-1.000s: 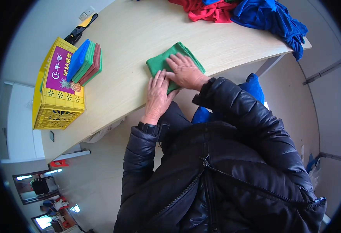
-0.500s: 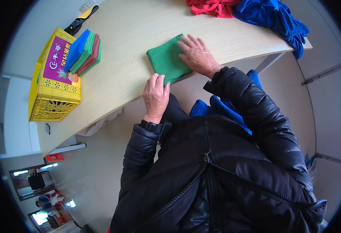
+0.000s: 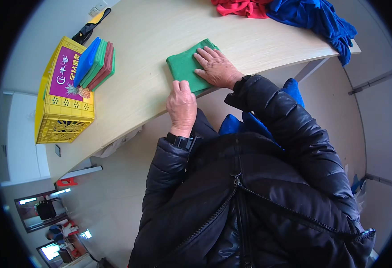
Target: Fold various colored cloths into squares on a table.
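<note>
The right hand (image 3: 216, 68) lies flat, fingers spread, on the folded green cloth (image 3: 185, 66) at the table (image 3: 151, 40) edge. The left hand (image 3: 181, 105), fingers curled, touches the cloth's near edge.

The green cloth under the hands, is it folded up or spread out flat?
Folded. The green cloth is a small neat rectangle at the table edge, the right hand flat on it.

Cloth (image 3: 185, 67): on table (image 3: 151, 40), near edge.
Crate (image 3: 64, 96): left of cloth.
Heaped garments (image 3: 289, 11): behind-right of cloth.
</note>
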Demonstrator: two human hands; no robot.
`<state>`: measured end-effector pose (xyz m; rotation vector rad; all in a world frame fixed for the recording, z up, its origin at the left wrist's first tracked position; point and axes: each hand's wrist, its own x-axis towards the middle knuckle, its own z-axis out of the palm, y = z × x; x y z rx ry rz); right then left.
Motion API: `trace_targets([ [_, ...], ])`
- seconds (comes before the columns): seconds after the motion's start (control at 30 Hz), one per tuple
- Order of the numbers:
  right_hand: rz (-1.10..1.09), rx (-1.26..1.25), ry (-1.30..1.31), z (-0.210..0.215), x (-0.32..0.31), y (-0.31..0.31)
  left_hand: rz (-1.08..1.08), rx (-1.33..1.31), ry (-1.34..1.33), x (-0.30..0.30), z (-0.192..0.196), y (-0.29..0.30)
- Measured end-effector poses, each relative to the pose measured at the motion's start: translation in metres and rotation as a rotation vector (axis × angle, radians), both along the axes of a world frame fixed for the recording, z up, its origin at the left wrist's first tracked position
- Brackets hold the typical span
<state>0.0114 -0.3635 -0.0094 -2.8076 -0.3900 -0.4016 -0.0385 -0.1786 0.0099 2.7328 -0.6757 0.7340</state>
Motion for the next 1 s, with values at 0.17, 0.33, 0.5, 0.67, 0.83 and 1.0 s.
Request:
trace_targets([
  [0.17, -0.001, -0.044, 0.018, 0.003, -0.001, -0.006, -0.009, 0.009, 0.039, -0.006, 0.002, 0.003],
  [0.33, -0.003, -0.042, 0.003, 0.003, -0.001, -0.010, -0.118, -0.056, 0.132, -0.016, 0.007, 0.015],
  [0.5, 0.012, -0.149, 0.083, 0.019, -0.004, -0.009, -0.150, -0.159, 0.308, -0.005, 0.028, 0.040],
  [0.67, 0.015, -0.080, 0.002, 0.024, -0.004, 0.004, -0.173, -0.211, 0.186, 0.039, 0.029, 0.021],
  [0.83, -0.006, 0.024, -0.077, 0.002, 0.009, 0.014, -0.143, 0.043, 0.226, 0.091, -0.021, 0.000],
  [1.0, -0.072, 0.003, -0.037, 0.001, 0.012, -0.004, -0.066, 0.044, 0.365, 0.100, -0.020, 0.010],
])
